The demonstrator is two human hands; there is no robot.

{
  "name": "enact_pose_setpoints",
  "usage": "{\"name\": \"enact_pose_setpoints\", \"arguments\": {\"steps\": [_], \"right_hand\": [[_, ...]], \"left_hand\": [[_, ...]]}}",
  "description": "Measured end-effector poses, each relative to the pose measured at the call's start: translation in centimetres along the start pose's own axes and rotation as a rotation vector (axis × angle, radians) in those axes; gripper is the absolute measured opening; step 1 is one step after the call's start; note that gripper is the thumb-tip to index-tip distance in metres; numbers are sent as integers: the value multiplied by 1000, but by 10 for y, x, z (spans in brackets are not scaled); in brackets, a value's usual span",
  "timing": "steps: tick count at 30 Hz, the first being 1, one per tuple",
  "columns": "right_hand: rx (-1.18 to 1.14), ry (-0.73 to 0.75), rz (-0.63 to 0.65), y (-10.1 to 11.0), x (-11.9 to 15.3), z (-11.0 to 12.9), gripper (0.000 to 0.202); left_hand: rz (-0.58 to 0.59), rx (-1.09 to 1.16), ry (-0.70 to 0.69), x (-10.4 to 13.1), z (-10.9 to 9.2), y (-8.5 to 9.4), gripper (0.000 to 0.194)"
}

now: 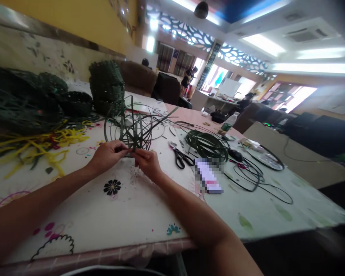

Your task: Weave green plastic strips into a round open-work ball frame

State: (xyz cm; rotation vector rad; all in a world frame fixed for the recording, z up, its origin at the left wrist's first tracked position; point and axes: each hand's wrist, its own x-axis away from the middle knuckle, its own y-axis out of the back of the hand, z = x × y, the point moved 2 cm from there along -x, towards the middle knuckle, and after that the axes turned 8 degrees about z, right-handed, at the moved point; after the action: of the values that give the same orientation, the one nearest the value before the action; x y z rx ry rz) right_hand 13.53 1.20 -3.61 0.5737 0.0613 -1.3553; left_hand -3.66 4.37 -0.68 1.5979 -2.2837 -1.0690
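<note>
Over the table, a half-woven piece of dark green strips [136, 134] stands with its loose ends fanning upward and outward. My left hand [110, 155] pinches its near edge from the left, thumb and forefinger pressed together. Close beside it, my right hand [146, 161] grips the same edge with closed fingers. The fingertips nearly meet, and the exact strip between them is hard to make out. Black-handled scissors [180, 157] lie to the right of my right hand. Beyond them rests a coil of green strip [207, 145].
Yellow strips [54, 143] spread at the left, before dark green woven pieces [106, 86] by the wall. A partly blurred phone-like slab [208, 176] lies right of the scissors. Farther right are loose strip loops [254, 176] and a bottle [230, 122]. A person [188, 78] stands far back.
</note>
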Motion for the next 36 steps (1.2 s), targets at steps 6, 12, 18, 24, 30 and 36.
{"name": "enact_pose_setpoints", "arguments": {"steps": [6, 12, 18, 24, 30, 36], "right_hand": [[-92, -34, -7, 0, -5, -4, 32], [-444, -144, -65, -5, -10, -10, 25], [-546, -179, -17, -6, -10, -6, 30], [-353, -135, -55, -3, -12, -4, 32], [-369, -114, -215, -8, -13, -7, 33], [-509, -204, -303, -12, -15, -11, 32]], "left_hand": [[45, -50, 16, -3, 4, -3, 27], [-46, -117, 62, -4, 6, -8, 27], [-117, 18, 109, -3, 16, -14, 28], [-130, 40, 118, -4, 23, -16, 30], [-140, 26, 121, -2, 20, -14, 31], [-206, -38, 39, 4, 13, -19, 31]]}}
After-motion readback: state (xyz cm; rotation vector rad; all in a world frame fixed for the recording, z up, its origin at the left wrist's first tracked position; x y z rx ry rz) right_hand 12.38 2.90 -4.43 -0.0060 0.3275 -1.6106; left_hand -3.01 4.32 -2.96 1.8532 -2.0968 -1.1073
